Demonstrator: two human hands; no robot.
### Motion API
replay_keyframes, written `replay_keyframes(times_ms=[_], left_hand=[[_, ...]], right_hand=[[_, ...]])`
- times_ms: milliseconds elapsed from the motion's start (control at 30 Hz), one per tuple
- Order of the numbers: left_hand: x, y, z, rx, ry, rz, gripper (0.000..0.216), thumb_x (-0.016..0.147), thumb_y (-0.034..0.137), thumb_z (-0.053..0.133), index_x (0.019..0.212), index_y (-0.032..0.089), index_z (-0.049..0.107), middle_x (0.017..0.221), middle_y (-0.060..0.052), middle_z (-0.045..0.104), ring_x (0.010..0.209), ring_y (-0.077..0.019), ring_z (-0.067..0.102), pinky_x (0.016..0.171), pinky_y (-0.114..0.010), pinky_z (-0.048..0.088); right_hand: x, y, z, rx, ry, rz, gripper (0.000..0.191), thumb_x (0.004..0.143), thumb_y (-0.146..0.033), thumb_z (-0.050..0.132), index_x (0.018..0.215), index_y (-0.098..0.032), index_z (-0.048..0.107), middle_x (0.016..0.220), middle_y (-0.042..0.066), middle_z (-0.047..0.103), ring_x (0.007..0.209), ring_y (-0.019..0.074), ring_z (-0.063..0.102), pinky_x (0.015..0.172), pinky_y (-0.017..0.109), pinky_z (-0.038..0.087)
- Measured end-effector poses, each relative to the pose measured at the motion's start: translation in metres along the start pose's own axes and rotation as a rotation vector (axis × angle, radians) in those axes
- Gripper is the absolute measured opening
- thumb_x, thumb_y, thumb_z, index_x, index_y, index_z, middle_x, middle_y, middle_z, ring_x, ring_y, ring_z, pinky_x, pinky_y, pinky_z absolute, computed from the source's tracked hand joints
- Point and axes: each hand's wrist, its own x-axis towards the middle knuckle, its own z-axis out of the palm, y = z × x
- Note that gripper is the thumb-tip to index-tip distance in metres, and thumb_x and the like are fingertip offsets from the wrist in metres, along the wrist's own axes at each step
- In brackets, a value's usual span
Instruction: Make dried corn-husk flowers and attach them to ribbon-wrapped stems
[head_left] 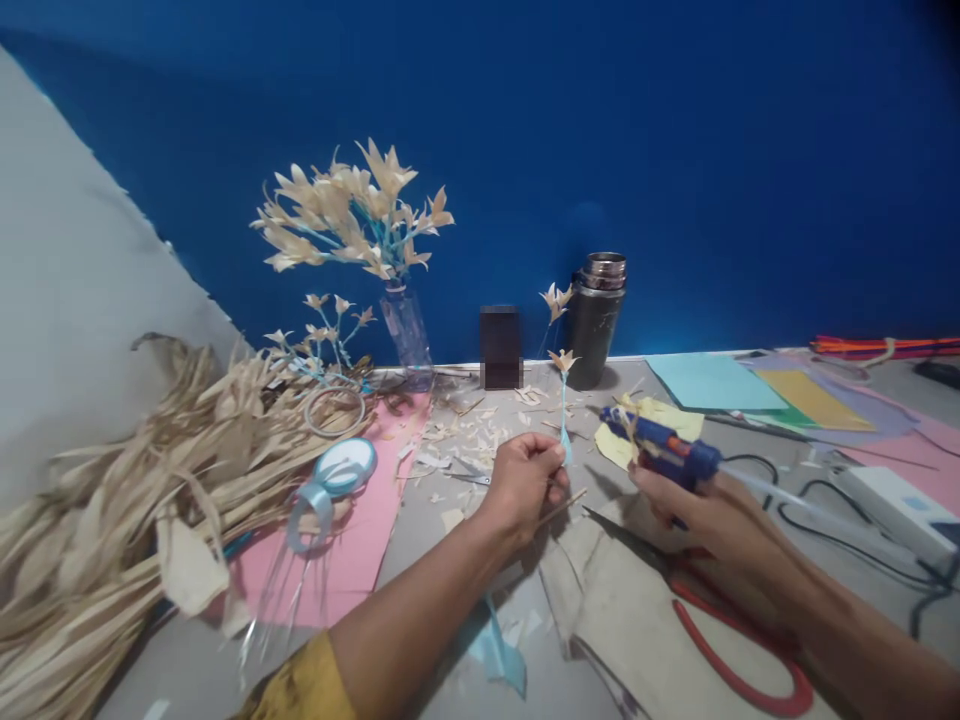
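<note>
Left hand point(523, 480): closed, pinching the light-blue stem of a small straw flower point(562, 362); bloom stands upright above the fingers, near mid-surface.
Right hand point(709, 508): wrapped round the grip of a blue glue gun point(664, 448); nozzle points left towards the flower stem, close but not touching it as far as I can tell.
Glue gun cord point(810, 520): black, trails right across the surface.
Surface point(450, 520): grey, littered with pale straw clippings between the hands and the back wall.
Scissors point(720, 640): red-handled, lying just below the right hand.
Pink sheet point(352, 540): left of the left hand; a roll of light-blue ribbon point(334, 478) rests on it.
Dried leaves point(112, 500): large pale heap at far left.
Vase point(405, 330): clear, at the back, holding a bunch of finished straw flowers point(352, 215).
Flask point(596, 318): dark metal, upright by the blue wall.
Coloured papers point(750, 385): stacked at back right.
</note>
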Motion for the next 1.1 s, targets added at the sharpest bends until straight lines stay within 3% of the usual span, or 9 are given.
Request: replay_keyframes(times_ms=[167, 300, 433, 633, 800, 1000, 1100], left_hand=[[-0.005, 0.007, -0.001, -0.115, -0.067, -0.087, 0.018, 0.079, 0.016, 0.069, 0.077, 0.018, 0.052, 0.050, 0.002, 0.054, 0.037, -0.0048, 0.037, 0.041, -0.017, 0.023], [-0.007, 0.008, -0.001, -0.145, -0.088, -0.130, 0.023, 0.072, 0.014, 0.075, 0.075, 0.018, 0.052, 0.050, 0.003, 0.051, 0.042, -0.0048, 0.041, 0.042, -0.016, 0.022], [-0.012, 0.002, 0.003, -0.084, -0.074, -0.071, 0.020, 0.073, 0.019, 0.073, 0.077, 0.018, 0.054, 0.050, 0.003, 0.053, 0.040, -0.0055, 0.040, 0.040, -0.017, 0.024], [-0.022, -0.004, 0.014, -0.033, -0.112, -0.017, 0.017, 0.071, 0.021, 0.074, 0.074, 0.018, 0.057, 0.050, 0.004, 0.051, 0.043, -0.0073, 0.043, 0.039, -0.017, 0.027], [-0.026, -0.006, 0.016, -0.015, -0.126, -0.020, 0.018, 0.071, 0.022, 0.076, 0.076, 0.017, 0.059, 0.049, 0.003, 0.052, 0.042, -0.0067, 0.042, 0.040, -0.017, 0.027], [-0.029, -0.003, 0.015, -0.085, -0.181, -0.149, 0.015, 0.071, 0.018, 0.073, 0.080, 0.016, 0.061, 0.053, 0.001, 0.057, 0.040, -0.0074, 0.045, 0.038, -0.018, 0.030], [-0.028, -0.001, 0.013, -0.112, -0.182, -0.179, 0.014, 0.068, 0.014, 0.072, 0.076, 0.015, 0.061, 0.053, 0.000, 0.056, 0.042, -0.0073, 0.047, 0.037, -0.017, 0.028]], right_hand=[[0.011, -0.019, 0.014, 0.039, 0.090, -0.001, 0.030, 0.070, -0.051, 0.073, 0.076, -0.021, 0.070, 0.057, 0.000, 0.062, 0.055, 0.0198, 0.059, 0.055, 0.033, 0.050], [0.016, -0.014, 0.022, 0.079, 0.161, -0.068, 0.029, 0.073, -0.050, 0.073, 0.082, -0.022, 0.069, 0.065, 0.001, 0.065, 0.055, 0.0191, 0.059, 0.054, 0.033, 0.050], [0.019, -0.012, 0.028, 0.092, 0.225, -0.090, 0.027, 0.075, -0.048, 0.072, 0.085, -0.022, 0.070, 0.070, 0.002, 0.068, 0.060, 0.0201, 0.061, 0.056, 0.032, 0.051], [0.016, -0.027, 0.034, 0.011, 0.191, -0.144, 0.031, 0.074, -0.048, 0.072, 0.087, -0.020, 0.072, 0.073, 0.003, 0.070, 0.062, 0.0192, 0.062, 0.062, 0.032, 0.051], [0.013, -0.028, 0.032, 0.022, 0.179, -0.077, 0.029, 0.074, -0.049, 0.070, 0.085, -0.022, 0.069, 0.073, 0.002, 0.070, 0.063, 0.0194, 0.061, 0.064, 0.033, 0.053], [0.013, -0.020, 0.035, 0.077, 0.251, -0.125, 0.022, 0.080, -0.046, 0.068, 0.084, -0.025, 0.066, 0.085, 0.004, 0.072, 0.077, 0.0226, 0.065, 0.078, 0.036, 0.055], [0.015, -0.017, 0.038, 0.133, 0.260, -0.116, 0.022, 0.080, -0.045, 0.068, 0.086, -0.024, 0.065, 0.083, 0.003, 0.071, 0.075, 0.0214, 0.066, 0.073, 0.034, 0.055]])
